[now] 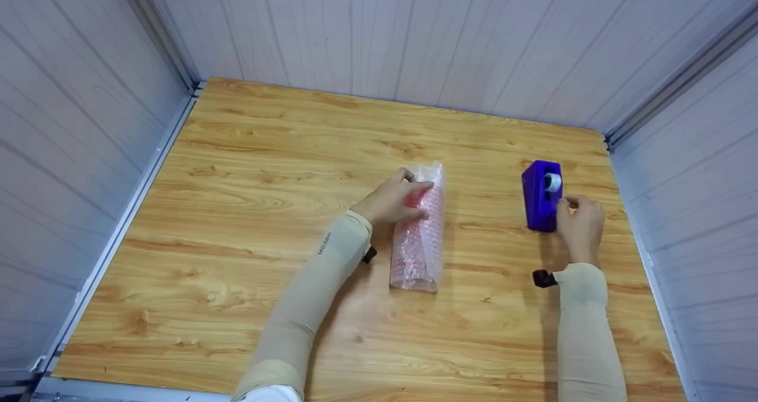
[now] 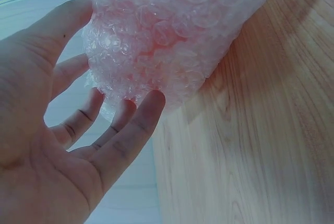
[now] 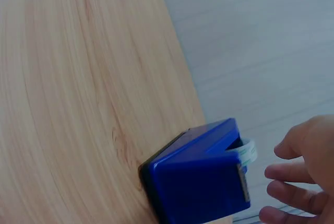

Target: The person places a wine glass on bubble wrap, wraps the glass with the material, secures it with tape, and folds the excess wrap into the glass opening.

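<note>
A bundle rolled in clear bubble wrap (image 1: 417, 248), with something pink or red showing through, lies lengthwise on the wooden table. My left hand (image 1: 394, 198) rests over its far half, with thumb and fingers spread. In the left wrist view the fingertips touch the wrap (image 2: 156, 41), while a gap shows between palm and bundle. To the right stands a blue-purple tape dispenser (image 1: 540, 203) holding a small roll of clear tape (image 1: 553, 182). My right hand (image 1: 581, 221) is at the dispenser's near right side. Its bent fingers (image 3: 287, 190) and thumb are apart, with no tape visible between them.
Pale panel walls enclose the wooden tabletop (image 1: 237, 260) at the back (image 1: 379, 35), left and right. Metal rails run along its left edge (image 1: 127, 212). A small dark wrist camera (image 1: 543, 278) sticks out from the right sleeve.
</note>
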Tool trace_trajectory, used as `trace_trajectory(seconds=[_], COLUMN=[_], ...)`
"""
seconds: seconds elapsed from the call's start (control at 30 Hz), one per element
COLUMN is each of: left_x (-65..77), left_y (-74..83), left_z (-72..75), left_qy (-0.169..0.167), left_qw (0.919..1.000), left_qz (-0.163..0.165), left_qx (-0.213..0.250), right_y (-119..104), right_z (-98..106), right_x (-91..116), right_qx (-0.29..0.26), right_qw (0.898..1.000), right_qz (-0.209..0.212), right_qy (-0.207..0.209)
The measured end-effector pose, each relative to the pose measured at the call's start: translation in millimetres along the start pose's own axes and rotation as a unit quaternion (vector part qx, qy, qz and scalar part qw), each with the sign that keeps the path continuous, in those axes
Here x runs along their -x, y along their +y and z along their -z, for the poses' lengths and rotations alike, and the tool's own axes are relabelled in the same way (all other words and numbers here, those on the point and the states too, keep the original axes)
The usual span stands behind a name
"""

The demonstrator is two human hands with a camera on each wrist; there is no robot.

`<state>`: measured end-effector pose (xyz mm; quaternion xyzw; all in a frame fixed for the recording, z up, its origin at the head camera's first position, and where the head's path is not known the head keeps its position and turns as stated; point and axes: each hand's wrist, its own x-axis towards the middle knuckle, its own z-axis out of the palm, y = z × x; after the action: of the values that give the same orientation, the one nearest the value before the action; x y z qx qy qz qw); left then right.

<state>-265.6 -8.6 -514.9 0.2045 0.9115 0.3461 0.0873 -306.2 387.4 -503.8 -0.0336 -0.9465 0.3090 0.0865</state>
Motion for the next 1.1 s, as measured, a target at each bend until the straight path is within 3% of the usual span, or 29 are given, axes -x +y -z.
trace_trajectory(seconds=[0.17, 0.33, 0.83, 1.1], left_x=[0.0, 0.7, 1.2, 0.6], left_y=[-0.6, -0.8, -1.6, -1.9], left_z=[-1.4, -2.2, -1.8, -2.1], left_qy=[0.002, 0.007, 0.012, 0.011], left_qw=[1.0, 1.0, 0.9998, 0.9998], left_qz=[0.003, 0.003, 0.002, -0.002], left_qx=[-0.006, -0.004, -0.013, -0.017], right_y=[10, 12, 9, 7], right_z=[0, -1, -5, -4], right_x=[-6, -8, -5, -8], right_qx=[0.013, 0.022, 0.028, 0.03], right_qw=[0.997, 0.995, 0.997, 0.996], right_qz=[-0.05, -0.065, -0.064, -0.068], right_qy=[-0.057, -0.076, -0.043, -0.045])
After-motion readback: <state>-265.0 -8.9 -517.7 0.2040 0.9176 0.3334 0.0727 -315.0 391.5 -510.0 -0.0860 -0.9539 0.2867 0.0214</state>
